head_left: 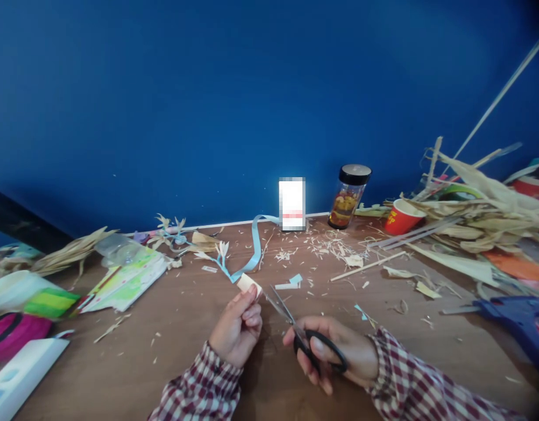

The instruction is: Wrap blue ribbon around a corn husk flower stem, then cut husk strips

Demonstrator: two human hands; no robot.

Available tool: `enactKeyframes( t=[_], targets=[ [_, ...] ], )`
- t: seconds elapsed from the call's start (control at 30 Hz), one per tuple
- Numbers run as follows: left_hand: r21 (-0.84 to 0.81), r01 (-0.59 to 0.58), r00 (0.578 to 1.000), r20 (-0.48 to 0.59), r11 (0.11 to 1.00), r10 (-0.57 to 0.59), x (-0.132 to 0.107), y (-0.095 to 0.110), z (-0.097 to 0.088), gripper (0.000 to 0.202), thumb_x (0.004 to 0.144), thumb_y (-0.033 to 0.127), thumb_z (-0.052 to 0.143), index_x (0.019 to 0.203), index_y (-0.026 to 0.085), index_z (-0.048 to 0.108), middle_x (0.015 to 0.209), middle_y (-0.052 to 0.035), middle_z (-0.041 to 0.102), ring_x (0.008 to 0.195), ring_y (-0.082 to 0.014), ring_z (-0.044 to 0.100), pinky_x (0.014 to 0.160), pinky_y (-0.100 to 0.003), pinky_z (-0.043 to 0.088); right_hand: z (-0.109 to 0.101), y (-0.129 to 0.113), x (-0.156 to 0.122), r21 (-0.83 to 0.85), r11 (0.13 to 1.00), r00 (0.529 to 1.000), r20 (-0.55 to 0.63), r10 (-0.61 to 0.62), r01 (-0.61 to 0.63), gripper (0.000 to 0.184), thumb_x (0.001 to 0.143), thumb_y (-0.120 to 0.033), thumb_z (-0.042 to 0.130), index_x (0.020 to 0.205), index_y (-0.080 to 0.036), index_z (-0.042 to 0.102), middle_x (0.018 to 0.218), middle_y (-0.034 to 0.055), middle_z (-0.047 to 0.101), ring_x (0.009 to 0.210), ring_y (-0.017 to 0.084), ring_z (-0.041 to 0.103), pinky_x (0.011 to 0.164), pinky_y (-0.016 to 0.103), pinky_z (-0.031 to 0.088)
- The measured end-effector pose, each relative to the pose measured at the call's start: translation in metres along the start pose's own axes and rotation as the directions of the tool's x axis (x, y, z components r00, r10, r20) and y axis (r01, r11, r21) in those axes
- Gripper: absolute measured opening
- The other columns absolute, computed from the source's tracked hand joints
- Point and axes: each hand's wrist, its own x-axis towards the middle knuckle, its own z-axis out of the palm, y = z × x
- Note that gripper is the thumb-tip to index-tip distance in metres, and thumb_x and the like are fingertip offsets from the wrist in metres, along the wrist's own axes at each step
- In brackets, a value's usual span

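Between the thumb and fingers of my left hand (239,324) is a small cream-coloured piece (248,283), perhaps corn husk. My right hand (328,351) grips black-handled scissors (301,334) with fingers through the loops. Their blades point up and left, slightly parted, with the tips close beside the cream piece. Just beyond my left hand, a light blue ribbon (255,245) curls across the table toward the wall. Small pale flower shapes on blue stems (223,266) lie near its end. Blue and white scraps (291,282) rest past the blades.
A lidded jar of amber liquid (348,197), a red paper cup (403,217) and a heap of dried husks (480,213) stand at the back right. A blue glue gun (510,318) lies at right. At left are a white power strip (30,374) and a green-white packet (129,279).
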Motion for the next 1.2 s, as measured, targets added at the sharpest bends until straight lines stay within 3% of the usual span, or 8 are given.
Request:
enactKeyframes(
  t=[1.2],
  targets=[
    [0.005,0.024,1.000,0.014,1.000,-0.024,-0.0017,0.0004,0.0045,0.018,0.084,0.008,0.046,0.067,0.009,0.051,0.060,0.0053,0.045,0.037,0.0028,0.034,0.031,-0.006,0.032,0.0009,-0.0050,-0.0008,0.030,1.000,1.000,-0.013,0.007,-0.007,0.052,0.068,-0.049,0.065,0.100,-0.010,0.055,0.065,0.0015,0.055,0.050,0.006,0.053,0.038,0.013,0.045]
  ],
)
